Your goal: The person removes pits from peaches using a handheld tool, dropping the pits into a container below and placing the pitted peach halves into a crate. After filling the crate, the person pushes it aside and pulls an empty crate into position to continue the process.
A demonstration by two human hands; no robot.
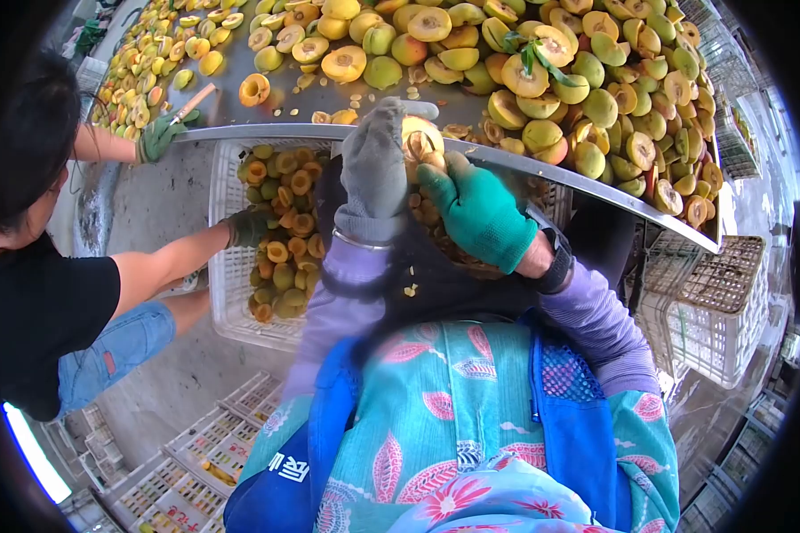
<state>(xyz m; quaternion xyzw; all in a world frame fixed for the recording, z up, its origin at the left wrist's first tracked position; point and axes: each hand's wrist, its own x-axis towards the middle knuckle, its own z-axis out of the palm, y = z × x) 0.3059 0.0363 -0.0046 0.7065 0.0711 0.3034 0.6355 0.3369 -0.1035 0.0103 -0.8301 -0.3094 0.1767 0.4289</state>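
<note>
Pitting seems under way; left hand [375, 164] wraps a peach [422, 142]; right hand [480, 211] pinches it; prising it open needs a firm, steady grip.

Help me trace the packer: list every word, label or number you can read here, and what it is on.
White characters on the blue apron: too distorted to read.
Red marks on a white crate: too small and blurred to read.
Nothing written shows on the left hand, the right hand, the peach between them, or the table.
</note>
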